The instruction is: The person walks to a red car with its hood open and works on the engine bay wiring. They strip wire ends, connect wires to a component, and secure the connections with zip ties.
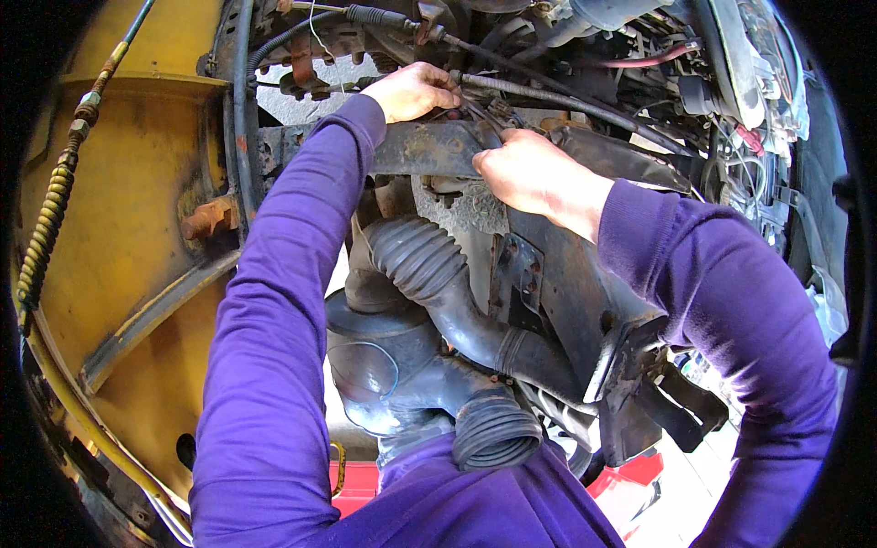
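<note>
Both arms, in purple sleeves, reach forward over a dark metal frame rail (425,149). My left hand (413,92) is closed above the rail, fingertips pinched together beside a grey sheathed cable (548,93); what they hold is too small to make out. My right hand (539,173) is closed at the rail's upper edge, thumb and fingers pinched on a thin dark wire (481,117). This wire runs between the two hands among several similar strands. Below the rail sits a black ribbed air hose (418,258), joined to a rounded black housing (375,352).
A yellow metal panel (137,274) stands on the left, with a coiled hose (50,215) along it. A rusty bolt (210,217) juts from it. Hoses and cables crowd the far side, including a reddish hose (649,59). Black brackets (639,402) stick out at lower right.
</note>
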{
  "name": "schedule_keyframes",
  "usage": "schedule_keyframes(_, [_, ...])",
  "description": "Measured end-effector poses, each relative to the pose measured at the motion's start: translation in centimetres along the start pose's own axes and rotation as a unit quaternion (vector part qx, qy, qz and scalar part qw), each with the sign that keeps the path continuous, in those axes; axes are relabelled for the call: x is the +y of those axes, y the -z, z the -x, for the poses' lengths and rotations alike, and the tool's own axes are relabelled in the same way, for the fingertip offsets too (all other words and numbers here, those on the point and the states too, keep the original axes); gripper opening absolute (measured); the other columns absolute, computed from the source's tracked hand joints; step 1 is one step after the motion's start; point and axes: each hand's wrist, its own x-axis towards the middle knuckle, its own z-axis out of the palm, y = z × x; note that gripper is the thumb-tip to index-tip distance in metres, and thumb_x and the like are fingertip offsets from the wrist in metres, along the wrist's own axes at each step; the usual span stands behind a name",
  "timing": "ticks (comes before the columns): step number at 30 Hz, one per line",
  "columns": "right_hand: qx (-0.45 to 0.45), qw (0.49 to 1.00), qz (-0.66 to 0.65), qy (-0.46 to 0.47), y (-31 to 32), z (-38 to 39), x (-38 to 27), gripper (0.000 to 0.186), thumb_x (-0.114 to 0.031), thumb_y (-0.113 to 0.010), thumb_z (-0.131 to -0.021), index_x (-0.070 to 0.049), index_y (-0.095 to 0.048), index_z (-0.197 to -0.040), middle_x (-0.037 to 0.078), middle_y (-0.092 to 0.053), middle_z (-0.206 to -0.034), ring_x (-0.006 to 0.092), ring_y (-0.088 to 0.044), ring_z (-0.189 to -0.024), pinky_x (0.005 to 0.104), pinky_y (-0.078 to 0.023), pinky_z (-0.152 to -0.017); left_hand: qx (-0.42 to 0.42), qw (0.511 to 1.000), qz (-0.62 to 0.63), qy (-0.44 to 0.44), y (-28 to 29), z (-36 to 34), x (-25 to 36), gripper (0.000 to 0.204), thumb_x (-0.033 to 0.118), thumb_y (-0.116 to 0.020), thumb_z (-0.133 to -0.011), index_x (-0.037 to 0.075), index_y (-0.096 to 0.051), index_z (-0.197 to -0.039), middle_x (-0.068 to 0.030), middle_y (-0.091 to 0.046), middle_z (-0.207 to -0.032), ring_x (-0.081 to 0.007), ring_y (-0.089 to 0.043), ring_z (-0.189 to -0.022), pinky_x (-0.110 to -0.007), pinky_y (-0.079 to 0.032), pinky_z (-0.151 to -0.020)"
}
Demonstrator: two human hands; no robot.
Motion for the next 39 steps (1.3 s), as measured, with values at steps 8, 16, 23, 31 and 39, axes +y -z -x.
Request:
schedule_keyframes(8, [0.027, 0.999, -0.012, -0.04, -0.3, 1.0, -0.9, 0.05, -0.035, -0.055, -0.099, 0.011, -0.063, -0.118, 0.033, -0.069, -0.112, 0.0437, -0.068, -0.11, 0.0483, -0.052, -0.097, -0.024, 0.999, 0.041, -0.023, 0.3, -0.1, -0.1, 0.031, 0.021, -0.068, -0.093, -0.004, -0.073, -0.111, -0.0102, -0.075, -0.103, -0.02, -0.066, -0.098, -0.032, -0.049, -0.096])
schedule_keyframes(16, [0.005, 1.0, 0.023, 0.017, -0.2, 0.4, -0.6, 0.044, -0.029, -0.055, -0.094, 0.012, -0.068, -0.105, 0.034, -0.069, -0.104, 0.0451, -0.07, -0.102, 0.0509, -0.054, -0.092, -0.033, 0.997, 0.065, -0.016, 0.7, 0.1, -0.3, 0.032, 0.019, -0.069, -0.092, -0.005, -0.072, -0.112, -0.0116, -0.075, -0.106, -0.0199, -0.066, -0.101, -0.032, -0.048, -0.098])
schedule_keyframes(23, [-0.056, 0.98, 0.177, 0.072, 0.6, -1.1, -0.5, 0.036, -0.022, -0.058, -0.089, 0.007, -0.073, -0.103, 0.03, -0.07, -0.11, 0.0424, -0.07, -0.105, 0.0467, -0.056, -0.09, -0.033, 0.997, 0.075, 0.0, 0.5, -0.1, -0.1, 0.033, 0.019, -0.071, -0.091, -0.005, -0.072, -0.114, -0.0115, -0.075, -0.107, -0.0195, -0.065, -0.105, -0.031, -0.047, -0.099])
schedule_keyframes(31, [0.015, 0.934, -0.334, -0.125, 0.2, -0.8, 1.8, 0.023, -0.017, -0.055, -0.092, 0.003, -0.065, -0.092, 0.015, -0.065, -0.083, 0.0257, -0.066, -0.074, 0.0428, -0.055, -0.069, -0.028, 0.995, 0.092, 0.008, 0.4, -0.1, 0.1, 0.032, 0.02, -0.071, -0.091, -0.002, -0.073, -0.113, -0.0096, -0.075, -0.107, -0.018, -0.065, -0.105, -0.031, -0.047, -0.098])
schedule_keyframes(39, [0.044, 0.889, -0.441, -0.115, 1.6, -2.0, 2.1, 0.013, -0.013, -0.057, -0.092, -0.001, -0.061, -0.088, 0.009, -0.058, -0.078, 0.0182, -0.055, -0.062, 0.0354, -0.045, -0.054, -0.015, 0.991, 0.13, 0.0, 0.3, -0.1, -0.5, 0.03, 0.02, -0.069, -0.092, -0.002, -0.073, -0.112, -0.01, -0.076, -0.105, -0.0205, -0.066, -0.102, -0.033, -0.047, -0.098])
